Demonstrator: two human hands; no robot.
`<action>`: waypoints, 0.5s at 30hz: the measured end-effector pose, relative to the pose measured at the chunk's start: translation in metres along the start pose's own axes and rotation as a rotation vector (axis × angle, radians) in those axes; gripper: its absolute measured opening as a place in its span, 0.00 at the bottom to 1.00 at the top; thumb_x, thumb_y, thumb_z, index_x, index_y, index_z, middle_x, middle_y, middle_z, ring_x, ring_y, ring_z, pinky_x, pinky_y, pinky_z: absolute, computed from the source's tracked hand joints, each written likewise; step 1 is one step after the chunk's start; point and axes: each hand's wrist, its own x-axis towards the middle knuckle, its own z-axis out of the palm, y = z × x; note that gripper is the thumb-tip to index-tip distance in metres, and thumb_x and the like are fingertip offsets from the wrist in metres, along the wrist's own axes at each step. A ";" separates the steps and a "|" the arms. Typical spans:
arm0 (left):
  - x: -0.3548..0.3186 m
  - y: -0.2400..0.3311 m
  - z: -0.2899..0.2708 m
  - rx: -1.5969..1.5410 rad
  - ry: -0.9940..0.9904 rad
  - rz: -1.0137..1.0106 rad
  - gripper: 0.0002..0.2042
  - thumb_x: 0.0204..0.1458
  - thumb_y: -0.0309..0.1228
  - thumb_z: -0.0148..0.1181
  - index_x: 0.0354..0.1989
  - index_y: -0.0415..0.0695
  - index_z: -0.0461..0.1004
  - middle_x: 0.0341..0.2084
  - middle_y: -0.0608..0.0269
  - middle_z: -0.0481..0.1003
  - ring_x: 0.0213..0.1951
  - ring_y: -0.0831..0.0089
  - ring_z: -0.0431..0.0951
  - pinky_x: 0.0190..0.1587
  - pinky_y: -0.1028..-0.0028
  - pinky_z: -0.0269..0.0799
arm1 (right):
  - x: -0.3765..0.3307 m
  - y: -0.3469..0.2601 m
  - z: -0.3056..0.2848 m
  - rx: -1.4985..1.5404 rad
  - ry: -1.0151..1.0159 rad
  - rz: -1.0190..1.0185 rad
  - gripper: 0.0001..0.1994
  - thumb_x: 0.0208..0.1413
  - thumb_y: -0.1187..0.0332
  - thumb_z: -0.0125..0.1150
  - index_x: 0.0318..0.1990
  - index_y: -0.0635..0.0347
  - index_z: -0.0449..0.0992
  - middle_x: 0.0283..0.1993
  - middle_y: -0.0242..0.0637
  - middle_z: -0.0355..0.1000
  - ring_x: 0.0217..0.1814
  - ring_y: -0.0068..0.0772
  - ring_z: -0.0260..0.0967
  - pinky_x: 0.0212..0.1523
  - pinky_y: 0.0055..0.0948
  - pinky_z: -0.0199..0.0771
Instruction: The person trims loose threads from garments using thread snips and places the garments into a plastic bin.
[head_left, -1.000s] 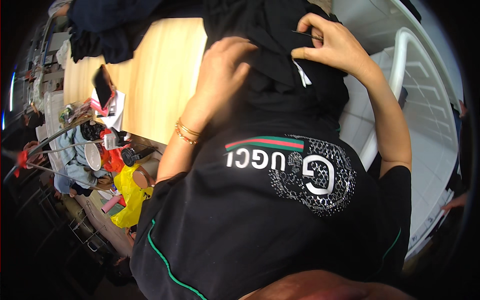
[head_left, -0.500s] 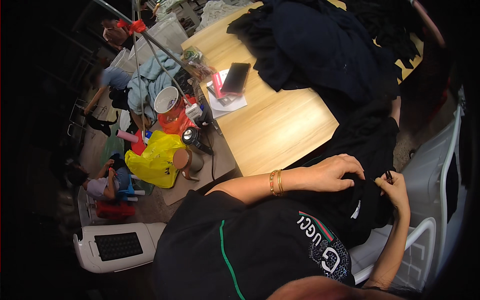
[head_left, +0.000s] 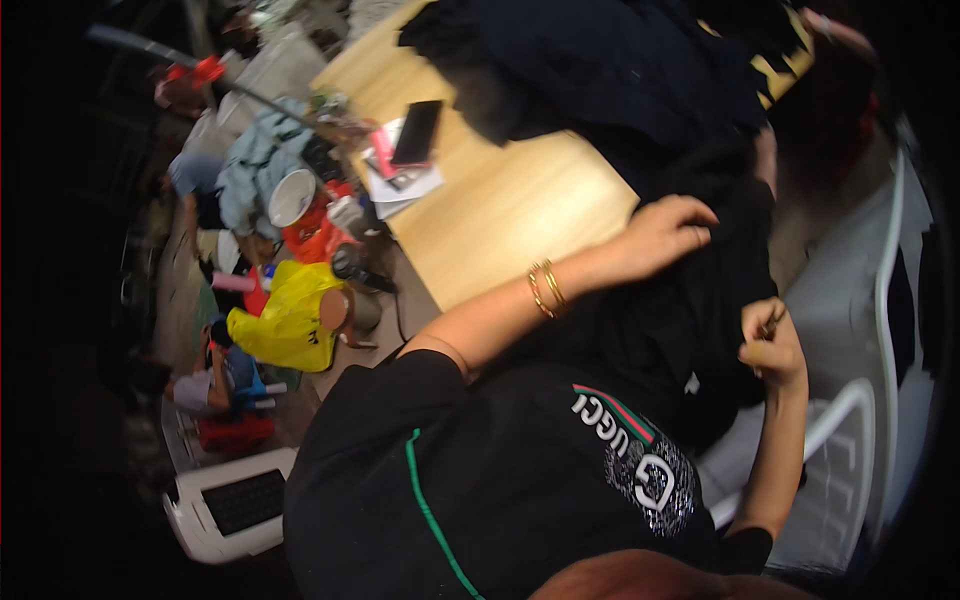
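Observation:
A black garment is spread over my lap and runs up to the table's right end, with a small white label showing on it. My left hand, bracelets at its wrist, lies over the upper part of this cloth beside the table corner, palm down, its fingers stretched out and slightly bent. At the garment's right edge my right hand is closed around a small dark pronged tool that looks like thread snips; most of the tool is hidden in the fingers, and the picture is blurred.
Dark clothes are heaped on the wooden table, near a phone and papers. To the left stand a yellow bag, a brown cup and a white bucket. A white plastic chair is at right. Other people sit far left.
My left hand has moved up and away across the garment, off the spot near my right hand. The right hand has risen slightly, still closed. The whole view has shifted.

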 end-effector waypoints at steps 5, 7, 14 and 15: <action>0.038 0.014 0.011 0.045 -0.139 -0.318 0.48 0.47 0.58 0.66 0.66 0.29 0.56 0.50 0.44 0.73 0.41 0.64 0.78 0.44 0.71 0.74 | 0.021 -0.014 0.064 0.013 -0.628 0.009 0.12 0.47 0.69 0.73 0.22 0.60 0.73 0.18 0.27 0.70 0.16 0.13 0.63 0.18 0.17 0.58; 0.043 -0.005 0.027 0.246 -0.197 -0.210 0.39 0.51 0.45 0.68 0.66 0.35 0.60 0.46 0.55 0.74 0.43 0.78 0.74 0.42 0.78 0.71 | 0.019 -0.007 0.081 0.060 -0.683 0.045 0.12 0.48 0.70 0.73 0.22 0.61 0.73 0.18 0.26 0.69 0.17 0.13 0.63 0.19 0.18 0.57; 0.028 -0.022 0.019 -0.217 -0.261 -0.221 0.20 0.55 0.30 0.61 0.56 0.36 0.73 0.35 0.67 0.78 0.32 0.84 0.73 0.34 0.80 0.71 | 0.002 -0.014 0.036 -0.241 -0.509 0.151 0.07 0.50 0.69 0.70 0.33 0.65 0.82 0.28 0.34 0.79 0.21 0.17 0.72 0.22 0.18 0.69; 0.026 -0.005 0.007 -0.211 -0.316 -0.278 0.18 0.56 0.29 0.58 0.55 0.40 0.75 0.32 0.75 0.76 0.27 0.91 0.68 0.26 0.85 0.63 | -0.003 -0.014 0.016 -0.254 -0.424 0.175 0.07 0.49 0.72 0.69 0.35 0.66 0.82 0.30 0.36 0.80 0.22 0.18 0.73 0.22 0.18 0.70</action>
